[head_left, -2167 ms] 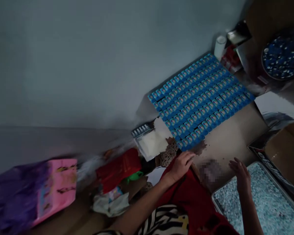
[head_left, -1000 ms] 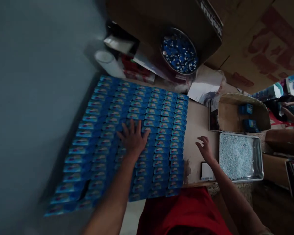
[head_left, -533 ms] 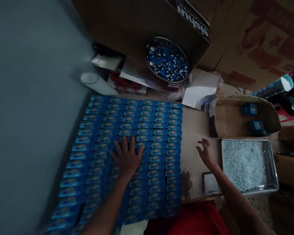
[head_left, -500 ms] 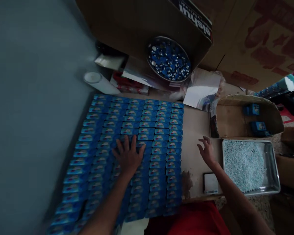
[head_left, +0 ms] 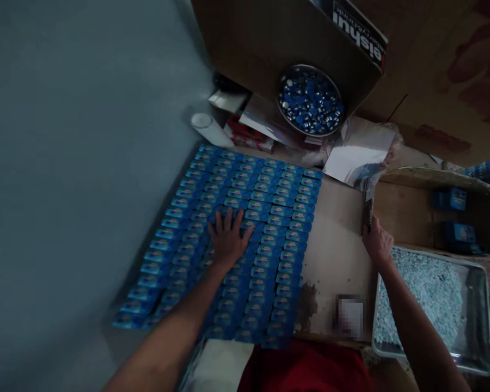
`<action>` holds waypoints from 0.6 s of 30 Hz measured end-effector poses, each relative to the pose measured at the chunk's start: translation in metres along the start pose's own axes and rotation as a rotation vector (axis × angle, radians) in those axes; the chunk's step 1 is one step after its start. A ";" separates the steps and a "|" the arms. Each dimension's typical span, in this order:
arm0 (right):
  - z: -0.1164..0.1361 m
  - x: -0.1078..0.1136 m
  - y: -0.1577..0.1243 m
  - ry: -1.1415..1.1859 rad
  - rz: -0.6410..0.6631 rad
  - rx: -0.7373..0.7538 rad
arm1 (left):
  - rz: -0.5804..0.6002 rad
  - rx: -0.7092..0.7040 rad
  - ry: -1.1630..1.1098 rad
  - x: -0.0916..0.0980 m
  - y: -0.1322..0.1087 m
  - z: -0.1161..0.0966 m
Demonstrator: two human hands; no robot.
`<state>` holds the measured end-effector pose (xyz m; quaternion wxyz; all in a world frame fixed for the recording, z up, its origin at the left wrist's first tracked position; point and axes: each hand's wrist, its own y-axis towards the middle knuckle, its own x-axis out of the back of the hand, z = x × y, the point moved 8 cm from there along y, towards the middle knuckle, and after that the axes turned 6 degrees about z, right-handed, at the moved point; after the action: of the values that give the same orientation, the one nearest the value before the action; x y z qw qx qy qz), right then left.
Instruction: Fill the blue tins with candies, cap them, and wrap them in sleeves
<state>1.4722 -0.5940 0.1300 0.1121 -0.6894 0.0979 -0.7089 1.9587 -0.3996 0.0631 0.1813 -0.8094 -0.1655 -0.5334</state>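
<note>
My left hand (head_left: 230, 238) lies palm down with fingers spread on the rows of small flat blue packs (head_left: 265, 250). Each pack has a colourful label, and they lie closely side by side over the table. At the left corner of an open cardboard box (head_left: 404, 209), my right hand (head_left: 378, 242) has its fingers bent round the edge. Inside that box are a few blue containers (head_left: 460, 233). Just below the right hand stands a metal tray (head_left: 469, 310) holding pale teal pellets (head_left: 428, 288).
A metal bowl of blue and silver caps (head_left: 310, 100) sits at the back against a large carton (head_left: 245, 43). White paper (head_left: 357, 152) and a white cylinder (head_left: 210, 129) lie behind the packs. A small blurred square item (head_left: 351, 316) rests near the front edge.
My right hand has moved from above the bare table to the cardboard box's corner, and its fingers have closed there. My left hand stays spread on the packs. The view has shifted.
</note>
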 end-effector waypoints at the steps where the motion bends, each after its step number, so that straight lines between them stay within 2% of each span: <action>1: 0.003 0.000 0.000 -0.020 -0.008 0.001 | -0.008 0.001 0.003 -0.001 0.001 0.001; 9: 0.008 0.010 0.002 -0.057 -0.030 0.005 | 0.013 0.013 -0.034 0.002 -0.006 -0.003; 12: 0.009 0.010 0.005 -0.051 -0.052 0.056 | 0.101 -0.003 -0.045 0.000 -0.001 -0.003; 15: 0.010 0.000 0.015 -0.031 -0.054 0.162 | 0.132 -0.029 -0.040 0.005 0.007 -0.013; 17: 0.012 -0.002 0.022 -0.004 -0.063 0.242 | 0.103 0.011 -0.066 0.023 -0.010 -0.024; 18: 0.014 -0.001 0.024 0.011 -0.072 0.277 | 0.062 0.019 -0.078 0.038 -0.032 -0.031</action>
<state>1.4871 -0.6166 0.1220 0.1801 -0.6665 -0.0252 -0.7230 1.9335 -0.3831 0.1132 0.1987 -0.8326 -0.1524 -0.4941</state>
